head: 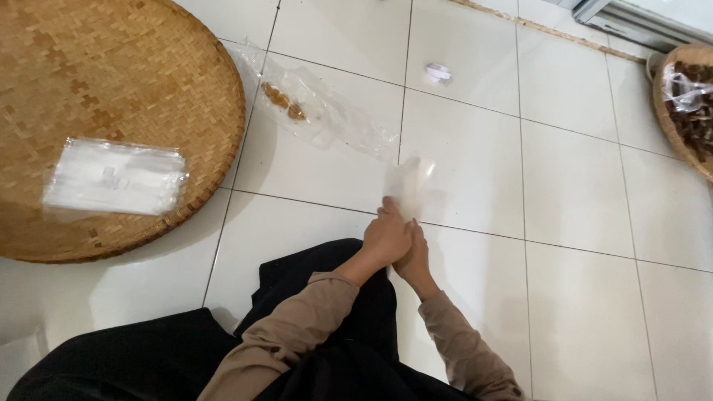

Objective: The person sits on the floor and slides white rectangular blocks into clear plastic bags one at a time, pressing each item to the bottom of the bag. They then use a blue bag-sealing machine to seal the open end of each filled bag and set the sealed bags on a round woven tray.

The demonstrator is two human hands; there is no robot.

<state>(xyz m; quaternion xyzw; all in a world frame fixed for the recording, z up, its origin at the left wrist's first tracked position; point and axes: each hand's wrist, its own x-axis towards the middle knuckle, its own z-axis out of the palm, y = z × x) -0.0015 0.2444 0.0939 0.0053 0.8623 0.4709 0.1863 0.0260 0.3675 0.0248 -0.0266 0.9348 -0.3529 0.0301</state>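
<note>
My left hand [386, 236] and my right hand [416, 258] are pressed together over the white tiled floor, both gripping the lower end of a small clear plastic bag [407, 186] that stands up, blurred, above my fingers. Just beyond it a long clear plastic bag [327, 111] lies on the tiles with a few brown snack pieces [284, 102] inside. Both my sleeves are tan, and black cloth covers my lap.
A large round woven bamboo tray [111, 82] sits at the left, with a stack of clear plastic bags [115, 177] on it. Another woven tray [668, 111] with dark brown pieces sits at the right edge. A small white scrap [438, 72] lies on the floor.
</note>
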